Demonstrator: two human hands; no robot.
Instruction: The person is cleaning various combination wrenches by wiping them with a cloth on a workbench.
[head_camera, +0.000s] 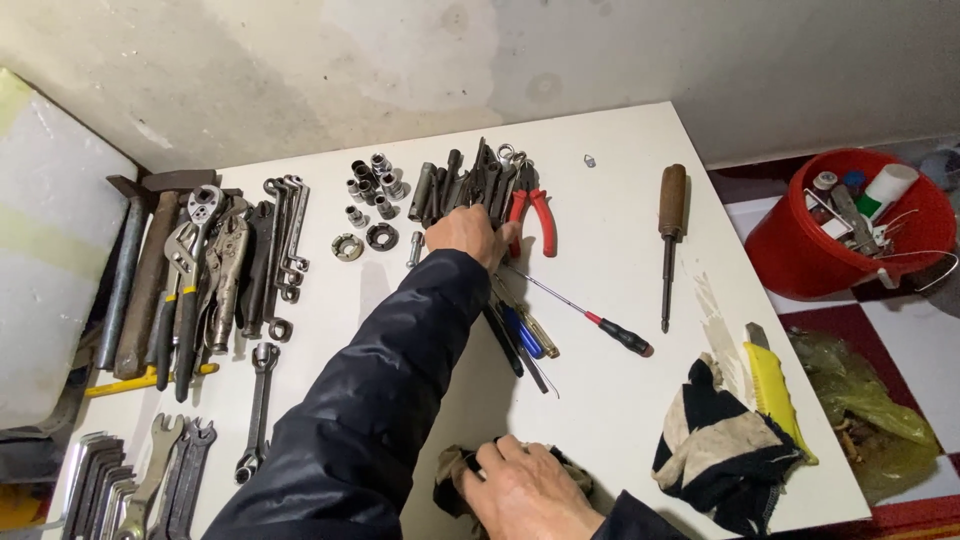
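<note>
My left hand (468, 235) reaches across the white table (620, 130) to a pile of dark metal tools (462, 180). Its fingers curl over the near end of the pile, beside red-handled pliers (535, 212). Whether the fingers grip one tool is hidden by the hand's back. My right hand (520, 488) rests at the table's near edge, closed on a crumpled dark rag (450, 480). Several screwdrivers (525, 335) lie just under my left wrist. A thin one with a red and black handle (622, 334) points away to the right.
Sockets (372, 185) stand left of the pile. Wrenches, locking pliers and hammers (215, 265) line the left side. A wooden-handled screwdriver (669, 225), a black and white cloth (715, 445) and a yellow knife (775, 390) lie at right. A red bucket (800, 260) sits on the floor.
</note>
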